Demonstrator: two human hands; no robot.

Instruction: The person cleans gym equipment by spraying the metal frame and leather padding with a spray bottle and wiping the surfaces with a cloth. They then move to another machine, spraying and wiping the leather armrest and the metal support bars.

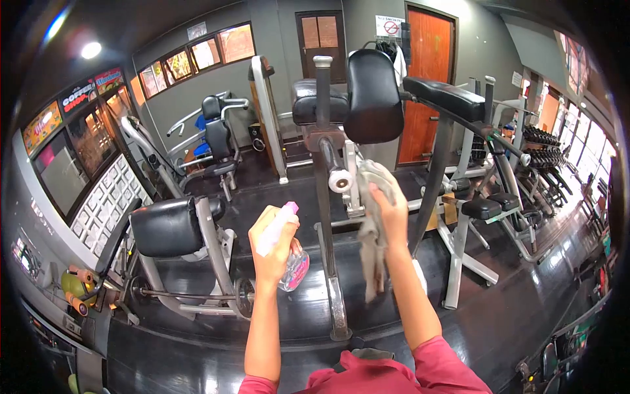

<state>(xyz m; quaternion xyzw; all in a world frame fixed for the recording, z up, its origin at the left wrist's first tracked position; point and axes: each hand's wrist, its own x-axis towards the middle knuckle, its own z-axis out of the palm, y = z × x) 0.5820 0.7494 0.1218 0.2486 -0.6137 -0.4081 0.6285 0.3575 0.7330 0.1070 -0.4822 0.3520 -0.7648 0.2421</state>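
A spray bottle [296, 268] with a white and pink top is in my left hand [270, 244], whose fingers are wrapped round its neck. In my right hand [392, 213] is a grey cloth [372, 246], part of which hangs down below the hand. The cloth is beside the white-ended bar [340, 180] of the machine in front of me; whether they touch I cannot tell. Above my right hand is the machine's black back pad [373, 98], upright, with a padded armrest [446, 97] to its right.
A machine with a black pad [167, 228] stands at the left. The centre machine's dark upright [328, 249] runs down between my hands. At the right are a bench seat [481, 208] and racks of dumbbells [545, 157]. An orange door [426, 85] is behind.
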